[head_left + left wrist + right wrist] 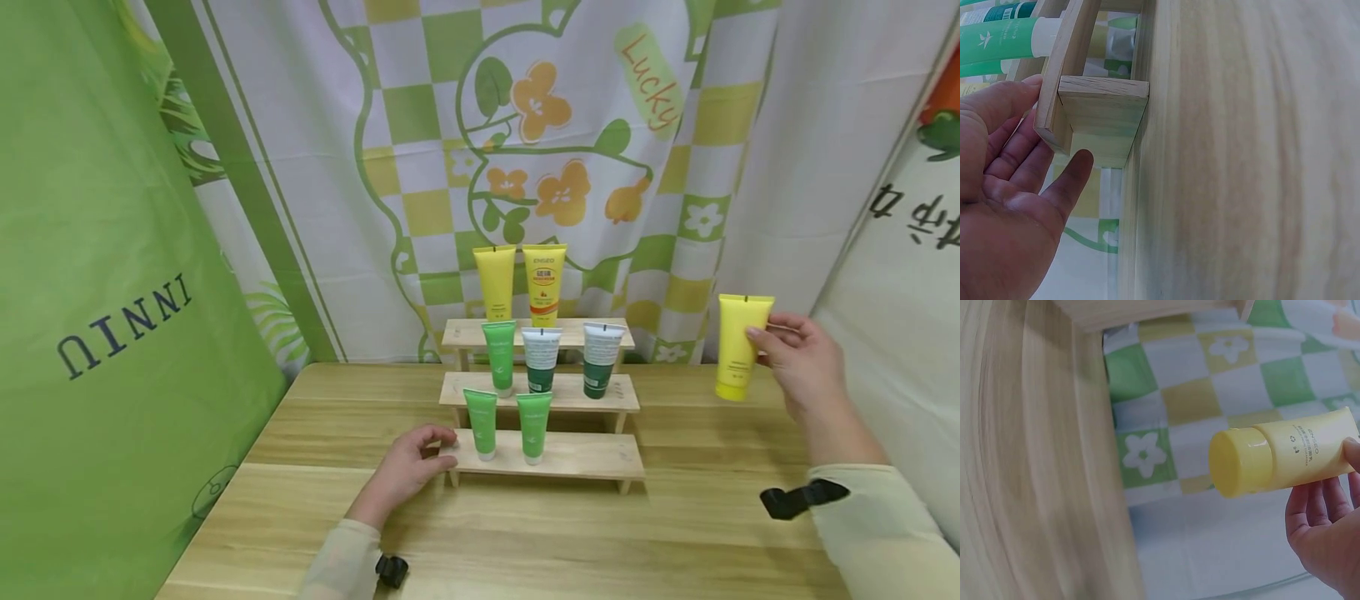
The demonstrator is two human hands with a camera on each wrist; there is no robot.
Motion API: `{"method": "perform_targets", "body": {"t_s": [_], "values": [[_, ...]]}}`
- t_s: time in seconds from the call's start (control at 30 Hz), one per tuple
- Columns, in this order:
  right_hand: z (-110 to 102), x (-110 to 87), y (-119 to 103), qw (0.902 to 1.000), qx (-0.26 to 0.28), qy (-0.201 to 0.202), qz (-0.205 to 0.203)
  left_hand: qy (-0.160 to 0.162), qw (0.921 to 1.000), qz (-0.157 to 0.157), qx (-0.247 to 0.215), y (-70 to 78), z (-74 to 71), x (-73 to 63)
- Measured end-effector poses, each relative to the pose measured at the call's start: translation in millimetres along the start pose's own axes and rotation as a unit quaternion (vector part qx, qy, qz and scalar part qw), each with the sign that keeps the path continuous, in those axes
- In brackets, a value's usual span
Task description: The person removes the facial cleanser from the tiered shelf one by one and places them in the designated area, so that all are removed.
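Observation:
A yellow squeeze tube (742, 346) stands cap down in the air to the right of the stand, pinched at its side between thumb and fingers of my right hand (806, 362). Its yellow cap (1240, 462) and small print show in the right wrist view. My left hand (411, 462) is at the left end of a three-step wooden stand (585, 457); in the left wrist view a fingertip touches the lowest board (1054, 119), while another finger (1075, 178) stays apart below it.
Two yellow tubes (544, 283) stand on the top step. The middle step bears a green tube (499, 358) and two white-and-green tubes (602, 360); two small green tubes (533, 427) stand on the lowest. Behind the wooden table (525, 542) hangs a patterned curtain (427, 150).

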State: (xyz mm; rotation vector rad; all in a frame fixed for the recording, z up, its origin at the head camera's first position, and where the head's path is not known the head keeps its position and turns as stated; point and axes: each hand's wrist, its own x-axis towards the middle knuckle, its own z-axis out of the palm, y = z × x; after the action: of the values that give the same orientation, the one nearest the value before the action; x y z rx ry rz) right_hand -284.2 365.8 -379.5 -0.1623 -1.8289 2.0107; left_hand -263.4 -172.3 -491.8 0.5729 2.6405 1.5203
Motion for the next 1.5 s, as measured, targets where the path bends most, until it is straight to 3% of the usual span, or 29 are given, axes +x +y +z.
{"method": "perform_targets", "body": {"t_s": [0.1,0.2,0.53,0.63,0.83,0.97,1.2,1.5], "values": [[-7,2.5,6,0.9979,-0.059,0.013,0.023,-0.003,1.0,0.0,0.0,0.0,1.3,-2.6],[-13,5.4,12,0.996,-0.077,0.018,0.04,-0.005,1.0,0.003,0.0,-0.3,2.6,-5.1],[-28,11.2,31,0.9965,-0.037,0.007,0.074,-0.006,0.9999,-0.009,-0.008,-4.2,6.2,-13.9],[-32,13.3,36,0.9947,-0.051,0.005,0.089,-0.007,0.9999,-0.01,-0.009,-5.4,7.1,-16.7],[-40,16.8,46,0.9783,-0.158,0.019,0.133,-0.009,0.9996,-0.026,-0.005,-7.4,8.6,-18.5],[-48,16.1,54,0.9671,-0.2,0.03,0.155,-0.012,0.9995,-0.03,-0.006,-6.3,8.9,-16.1],[-57,16.9,70,0.9578,-0.205,0.02,0.2,-0.009,0.9993,-0.037,-0.005,-4.0,5.9,-13.9],[-58,27.9,75,0.9476,-0.226,0.024,0.224,-0.007,0.9996,-0.026,-0.007,-1.8,-3.3,4.8]]}}
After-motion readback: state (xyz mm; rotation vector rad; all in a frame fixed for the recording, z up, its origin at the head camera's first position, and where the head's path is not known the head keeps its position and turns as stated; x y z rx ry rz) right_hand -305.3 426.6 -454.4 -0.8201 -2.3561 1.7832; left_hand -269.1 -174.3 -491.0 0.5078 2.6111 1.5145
